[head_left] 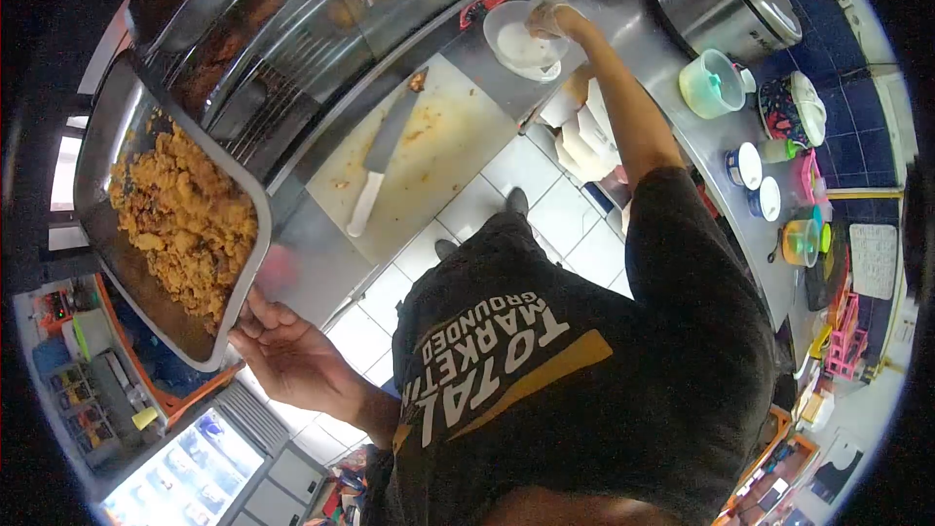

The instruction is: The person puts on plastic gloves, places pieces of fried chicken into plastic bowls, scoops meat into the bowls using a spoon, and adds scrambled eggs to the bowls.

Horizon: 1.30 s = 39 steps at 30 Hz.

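My left hand grips the near rim of a metal tray, its fingers and thumb at the edge. Inside the tray lies a heap of golden-brown fried pieces and crumbs. My right hand reaches into a whitish plastic bowl with white contents; its fingers are curled, and whatever they pinch is hidden. Between my hands, a large knife with a white handle lies on a stained cutting board. A small brown scrap sits by the blade's tip.
A glass display case stands behind the board. To the right, a metal counter holds a large steel pot, a greenish plastic container and white tubs. White floor tiles show below.
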Each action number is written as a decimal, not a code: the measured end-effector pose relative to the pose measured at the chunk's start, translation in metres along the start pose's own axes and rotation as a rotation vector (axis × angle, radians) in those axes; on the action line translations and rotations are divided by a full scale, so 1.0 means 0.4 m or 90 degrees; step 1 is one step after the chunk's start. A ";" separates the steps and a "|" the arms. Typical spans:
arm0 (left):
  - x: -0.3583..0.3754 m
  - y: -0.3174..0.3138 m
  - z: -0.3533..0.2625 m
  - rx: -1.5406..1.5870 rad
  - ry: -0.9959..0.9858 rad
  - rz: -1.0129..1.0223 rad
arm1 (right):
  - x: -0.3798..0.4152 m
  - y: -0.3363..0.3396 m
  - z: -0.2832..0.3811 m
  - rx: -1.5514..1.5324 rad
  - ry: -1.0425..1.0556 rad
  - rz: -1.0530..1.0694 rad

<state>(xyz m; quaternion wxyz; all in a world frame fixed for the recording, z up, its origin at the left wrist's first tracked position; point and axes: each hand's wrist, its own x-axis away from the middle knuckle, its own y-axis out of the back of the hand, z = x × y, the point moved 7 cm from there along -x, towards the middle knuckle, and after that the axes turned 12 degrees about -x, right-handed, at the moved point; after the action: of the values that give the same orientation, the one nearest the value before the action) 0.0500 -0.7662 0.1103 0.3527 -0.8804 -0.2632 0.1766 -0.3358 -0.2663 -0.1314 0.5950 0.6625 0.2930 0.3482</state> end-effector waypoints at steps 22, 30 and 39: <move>0.009 0.008 0.004 -0.032 0.011 -0.022 | -0.547 1.028 1.159 -0.091 0.242 -0.079; 0.006 0.026 0.013 -0.052 0.015 0.007 | -0.558 1.019 1.146 -0.187 0.278 -0.066; 0.006 0.026 0.011 -0.063 0.025 0.019 | -0.515 1.102 1.044 -0.368 0.377 -0.301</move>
<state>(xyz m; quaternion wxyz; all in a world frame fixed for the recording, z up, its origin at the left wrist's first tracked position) 0.0534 -0.7688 0.0997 0.3109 -0.9039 -0.2517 0.1514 -0.1297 -0.7289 0.2622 0.7086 0.2574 0.4841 0.4442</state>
